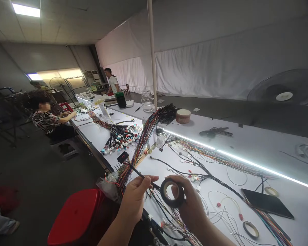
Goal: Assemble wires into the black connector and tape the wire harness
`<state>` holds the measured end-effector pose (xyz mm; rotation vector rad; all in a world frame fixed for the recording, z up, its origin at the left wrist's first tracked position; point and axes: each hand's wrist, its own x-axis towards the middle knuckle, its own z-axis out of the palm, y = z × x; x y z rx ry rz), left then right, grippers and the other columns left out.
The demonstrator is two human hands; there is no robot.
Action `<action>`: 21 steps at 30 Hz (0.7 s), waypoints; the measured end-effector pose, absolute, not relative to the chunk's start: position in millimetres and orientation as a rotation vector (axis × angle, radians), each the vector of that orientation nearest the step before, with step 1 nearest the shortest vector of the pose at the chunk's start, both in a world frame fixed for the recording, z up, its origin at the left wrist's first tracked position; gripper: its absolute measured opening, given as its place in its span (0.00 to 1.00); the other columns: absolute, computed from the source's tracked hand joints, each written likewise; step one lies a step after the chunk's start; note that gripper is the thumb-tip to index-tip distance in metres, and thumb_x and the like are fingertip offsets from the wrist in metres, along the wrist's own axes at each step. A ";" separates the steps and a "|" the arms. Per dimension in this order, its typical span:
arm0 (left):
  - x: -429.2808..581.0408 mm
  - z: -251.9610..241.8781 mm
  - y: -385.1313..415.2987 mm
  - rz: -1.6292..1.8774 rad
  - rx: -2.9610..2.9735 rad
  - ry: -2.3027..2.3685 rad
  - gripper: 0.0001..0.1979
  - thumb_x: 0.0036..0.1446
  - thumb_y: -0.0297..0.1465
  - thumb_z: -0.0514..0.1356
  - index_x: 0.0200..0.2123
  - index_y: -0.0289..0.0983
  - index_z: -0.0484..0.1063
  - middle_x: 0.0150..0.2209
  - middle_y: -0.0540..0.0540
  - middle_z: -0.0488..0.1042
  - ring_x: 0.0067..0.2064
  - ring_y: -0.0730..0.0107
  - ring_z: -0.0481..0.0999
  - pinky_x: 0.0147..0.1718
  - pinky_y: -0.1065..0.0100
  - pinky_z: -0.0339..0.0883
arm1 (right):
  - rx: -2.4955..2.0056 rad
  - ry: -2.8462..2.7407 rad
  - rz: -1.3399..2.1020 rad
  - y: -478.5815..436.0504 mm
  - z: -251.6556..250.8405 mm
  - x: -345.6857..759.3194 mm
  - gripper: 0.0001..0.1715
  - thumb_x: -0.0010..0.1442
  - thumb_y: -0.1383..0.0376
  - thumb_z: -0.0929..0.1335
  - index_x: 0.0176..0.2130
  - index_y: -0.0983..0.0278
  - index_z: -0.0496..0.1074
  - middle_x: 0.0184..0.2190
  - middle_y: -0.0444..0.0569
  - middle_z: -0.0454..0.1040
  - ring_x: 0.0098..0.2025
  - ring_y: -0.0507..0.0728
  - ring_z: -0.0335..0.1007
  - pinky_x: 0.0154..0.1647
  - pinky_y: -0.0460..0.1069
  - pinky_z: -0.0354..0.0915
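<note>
My left hand point(135, 196) is closed on a black-taped wire harness point(137, 172), thumb pressed along its top. A black rectangular connector point(123, 157) sits at the harness's far end. In my right hand point(191, 201) is a roll of black tape point(172, 193), held upright with a finger showing through its hole. The roll is close beside the harness; whether a strip of tape joins them I cannot tell. Loose branches of the harness point(159, 205) run down below both hands toward the table's front edge.
A red stool point(73, 218) stands at lower left. Wires point(146, 133) drape from the shelf beside a jar point(146, 101). A black tablet point(268, 203) and another tape roll point(251, 230) lie at right. A co-worker point(47, 118) sits farther along; a bunch of connectors point(120, 136) lies between.
</note>
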<state>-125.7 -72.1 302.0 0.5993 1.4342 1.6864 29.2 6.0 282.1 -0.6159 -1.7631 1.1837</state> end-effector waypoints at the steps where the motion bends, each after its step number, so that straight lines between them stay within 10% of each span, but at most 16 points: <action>1: -126.8 303.0 -70.4 1.702 0.588 1.413 0.14 0.50 0.42 0.67 0.31 0.36 0.79 0.34 0.43 0.79 0.40 0.62 0.72 0.45 0.61 0.61 | -0.484 -1.870 1.016 6.3 285.2 32.8 0.14 0.62 0.69 0.64 0.48 0.57 0.65 0.43 0.50 0.75 0.44 0.59 0.71 0.45 0.56 0.64; 5: -127.4 309.4 -65.8 1.769 0.646 1.264 0.14 0.48 0.40 0.69 0.24 0.36 0.74 0.27 0.49 0.73 0.37 0.67 0.70 0.44 0.65 0.59 | -0.196 -2.058 0.667 4.5 300.3 40.9 0.24 0.58 0.75 0.65 0.51 0.56 0.61 0.46 0.52 0.75 0.41 0.58 0.72 0.44 0.57 0.64; 12: -125.5 303.7 -62.3 1.754 0.661 1.184 0.13 0.49 0.39 0.68 0.23 0.38 0.72 0.24 0.52 0.70 0.35 0.71 0.68 0.44 0.68 0.60 | -0.318 -1.966 0.827 1.6 307.9 41.6 0.13 0.63 0.69 0.64 0.48 0.59 0.63 0.39 0.48 0.76 0.35 0.56 0.72 0.38 0.53 0.66; 21: -129.0 316.6 -75.8 1.427 0.890 1.477 0.17 0.59 0.44 0.58 0.41 0.39 0.80 0.52 0.41 0.75 0.59 0.53 0.67 0.62 0.52 0.50 | -0.866 -1.457 1.550 19.1 285.4 32.1 0.16 0.64 0.52 0.63 0.45 0.60 0.68 0.34 0.47 0.74 0.36 0.56 0.69 0.38 0.51 0.68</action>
